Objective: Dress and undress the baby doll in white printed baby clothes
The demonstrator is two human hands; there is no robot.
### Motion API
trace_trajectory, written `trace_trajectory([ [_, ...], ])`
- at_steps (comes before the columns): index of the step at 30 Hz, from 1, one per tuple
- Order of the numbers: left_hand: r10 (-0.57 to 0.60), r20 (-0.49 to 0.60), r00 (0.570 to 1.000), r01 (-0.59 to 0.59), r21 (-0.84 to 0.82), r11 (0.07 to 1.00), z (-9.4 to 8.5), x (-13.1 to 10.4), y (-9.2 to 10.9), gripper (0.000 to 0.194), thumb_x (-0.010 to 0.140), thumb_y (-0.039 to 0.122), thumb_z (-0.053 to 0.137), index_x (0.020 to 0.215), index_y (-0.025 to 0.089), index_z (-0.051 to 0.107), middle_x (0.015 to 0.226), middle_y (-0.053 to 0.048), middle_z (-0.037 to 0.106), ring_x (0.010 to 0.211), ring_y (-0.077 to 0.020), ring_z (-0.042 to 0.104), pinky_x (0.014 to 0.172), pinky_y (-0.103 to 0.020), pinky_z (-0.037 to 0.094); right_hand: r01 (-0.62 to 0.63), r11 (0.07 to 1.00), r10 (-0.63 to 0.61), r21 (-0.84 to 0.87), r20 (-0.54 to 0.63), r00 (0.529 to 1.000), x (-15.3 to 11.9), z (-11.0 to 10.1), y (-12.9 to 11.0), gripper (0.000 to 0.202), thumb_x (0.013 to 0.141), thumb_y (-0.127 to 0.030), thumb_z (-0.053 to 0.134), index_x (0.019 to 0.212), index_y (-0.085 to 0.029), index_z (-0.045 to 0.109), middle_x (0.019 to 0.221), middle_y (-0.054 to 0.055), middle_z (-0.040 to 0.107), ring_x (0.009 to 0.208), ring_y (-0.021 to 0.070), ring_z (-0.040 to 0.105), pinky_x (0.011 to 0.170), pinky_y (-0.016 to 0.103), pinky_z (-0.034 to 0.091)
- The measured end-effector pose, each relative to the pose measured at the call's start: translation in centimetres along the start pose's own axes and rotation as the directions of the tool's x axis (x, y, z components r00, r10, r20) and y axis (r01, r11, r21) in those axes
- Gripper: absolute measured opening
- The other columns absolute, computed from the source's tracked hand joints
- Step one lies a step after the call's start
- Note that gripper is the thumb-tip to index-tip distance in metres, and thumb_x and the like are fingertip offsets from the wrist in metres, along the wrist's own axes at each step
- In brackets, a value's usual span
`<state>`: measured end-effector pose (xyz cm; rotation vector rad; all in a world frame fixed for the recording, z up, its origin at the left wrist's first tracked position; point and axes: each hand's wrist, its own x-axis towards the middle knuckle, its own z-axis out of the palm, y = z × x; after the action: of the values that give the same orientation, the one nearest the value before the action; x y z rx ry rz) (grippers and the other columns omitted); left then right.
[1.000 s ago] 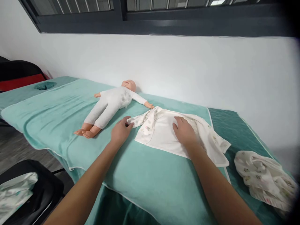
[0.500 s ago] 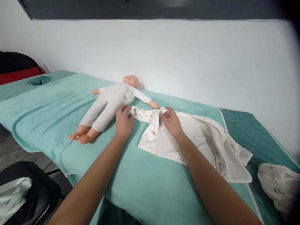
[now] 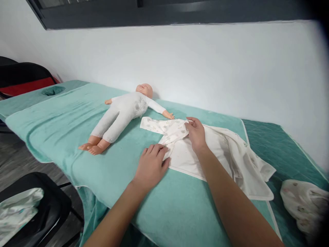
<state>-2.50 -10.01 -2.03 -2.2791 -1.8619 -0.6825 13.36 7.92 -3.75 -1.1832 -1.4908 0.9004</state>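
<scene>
A white baby shirt (image 3: 185,156) with a small printed pattern lies spread on the green cover, its front opened out and one sleeve stretched to the left. My left hand (image 3: 151,164) is closed at the lower left corner of the shirt, with cloth between thumb and fingers. Higher up, my right hand (image 3: 197,135) pinches the folded front edge near the neckline. A baby doll (image 3: 125,109) in a white bodysuit lies on its back to the left, apart from both hands; its near arm reaches close to the sleeve.
A green cover (image 3: 59,120) drapes over the long bed beside a white wall (image 3: 167,61). A bundled patterned cloth (image 3: 303,202) rests at the right. On the lower left, a black chair (image 3: 58,202) holds a folded diaper-like item (image 3: 23,209). More chairs (image 3: 28,77) stand at the far left.
My left hand has left the sleeve end and moved down and right to the shirt's lower corner. My right hand has shifted slightly right, and the front panel is turned further over.
</scene>
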Motion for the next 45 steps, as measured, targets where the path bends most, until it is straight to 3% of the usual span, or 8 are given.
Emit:
trace_trajectory([
  [5, -0.089, -0.099, 0.991, 0.088, -0.020, 0.996, 0.0, 0.2, 0.6, 0.019, 0.096, 0.026, 0.049, 0.103, 0.021, 0.067, 0.100, -0.007, 0.069, 0.092, -0.0234, 0.061, 0.078, -0.039, 0.045, -0.157, 0.974, 0.157, 0.163, 0.017, 0.988, 0.0, -1.0, -0.7, 0.044, 0.075, -0.036, 0.057, 0.117, -0.024, 0.060, 0.093, 0.001, 0.066, 0.060, 0.0128, 0.056, 0.050, 0.024, 0.043],
  [13, -0.129, -0.055, 0.990, 0.099, -0.375, 0.922, 0.2, 0.3, 3.7, 0.023, 0.097, 0.031, 0.047, 0.100, 0.021, 0.067, 0.090, -0.005, 0.067, 0.085, -0.0188, 0.060, 0.076, -0.033, 0.047, -0.048, 0.913, 0.055, -0.406, 0.007, 0.998, 0.1, -2.8, -0.8, 0.039, 0.075, -0.022, 0.051, 0.110, -0.025, 0.069, 0.094, 0.005, 0.070, 0.072, 0.0193, 0.062, 0.074, 0.032, 0.049],
  [16, -0.224, -0.022, 0.974, 0.176, -0.544, 0.820, 0.1, 0.3, 3.2, 0.023, 0.096, 0.034, 0.049, 0.094, 0.021, 0.068, 0.086, -0.003, 0.066, 0.080, -0.0167, 0.060, 0.074, -0.031, 0.048, -0.064, 0.935, 0.080, -0.350, 0.032, 0.996, 0.0, -2.8, -0.9, 0.035, 0.075, -0.024, 0.054, 0.106, -0.024, 0.070, 0.086, 0.005, 0.069, 0.076, 0.0218, 0.063, 0.078, 0.036, 0.050],
  [21, -0.694, -0.063, 0.717, 0.334, -0.843, 0.422, 0.6, 0.4, 0.8, 0.030, 0.098, 0.043, 0.046, 0.112, 0.024, 0.064, 0.106, -0.004, 0.069, 0.095, -0.0174, 0.065, 0.082, -0.030, 0.053, -0.156, 0.975, 0.117, 0.158, 0.230, 0.966, -0.2, -1.3, -1.8, 0.048, 0.083, -0.040, 0.055, 0.128, -0.022, 0.057, 0.103, 0.006, 0.072, 0.087, 0.0214, 0.068, 0.077, 0.037, 0.057],
  [24, -0.784, -0.095, 0.613, 0.324, -0.875, 0.359, 1.0, 0.4, 0.2, 0.039, 0.097, 0.039, 0.048, 0.134, 0.026, 0.049, 0.133, -0.009, 0.059, 0.119, -0.0203, 0.059, 0.097, -0.034, 0.051, -0.148, 0.928, 0.010, 0.342, 0.374, 0.927, -0.5, 0.3, -1.6, 0.056, 0.081, -0.035, 0.060, 0.134, -0.022, 0.050, 0.124, 0.010, 0.066, 0.106, 0.0221, 0.067, 0.090, 0.040, 0.055],
  [34, -0.503, -0.446, 0.741, 0.250, -0.512, 0.822, 0.6, -0.4, 1.9, 0.028, 0.092, 0.015, 0.049, 0.119, 0.024, 0.051, 0.133, -0.010, 0.051, 0.129, -0.0226, 0.046, 0.110, -0.045, 0.039, 0.163, 0.986, -0.160, 0.012, 0.286, 0.945, -0.9, 1.6, -1.0, 0.041, 0.081, -0.029, 0.057, 0.121, -0.020, 0.063, 0.098, 0.004, 0.070, 0.096, 0.0190, 0.064, 0.092, 0.037, 0.052],
  [40, -0.221, -0.254, 0.942, 0.147, -0.282, 0.948, 1.6, 0.0, 2.2, 0.025, 0.089, 0.008, 0.046, 0.105, 0.022, 0.058, 0.106, -0.006, 0.066, 0.104, -0.0228, 0.058, 0.091, -0.040, 0.048, 0.263, 0.960, -0.210, -0.094, 0.379, 0.901, -1.0, 1.4, -1.3, 0.058, 0.087, -0.027, 0.051, 0.145, -0.021, 0.046, 0.150, 0.008, 0.049, 0.136, 0.0216, 0.046, 0.110, 0.037, 0.041],
  [45, -0.211, -0.095, 0.973, 0.202, -0.099, 0.974, 1.8, 0.4, 2.7, 0.016, 0.092, 0.015, 0.047, 0.097, 0.022, 0.061, 0.094, -0.005, 0.067, 0.089, -0.0227, 0.059, 0.078, -0.038, 0.046, 0.443, 0.794, -0.208, -0.417, 0.497, 0.842, -2.0, 1.8, -2.0, 0.064, 0.097, -0.042, 0.042, 0.153, -0.014, 0.033, 0.158, 0.012, 0.037, 0.148, 0.0234, 0.028, 0.122, 0.046, 0.017],
])
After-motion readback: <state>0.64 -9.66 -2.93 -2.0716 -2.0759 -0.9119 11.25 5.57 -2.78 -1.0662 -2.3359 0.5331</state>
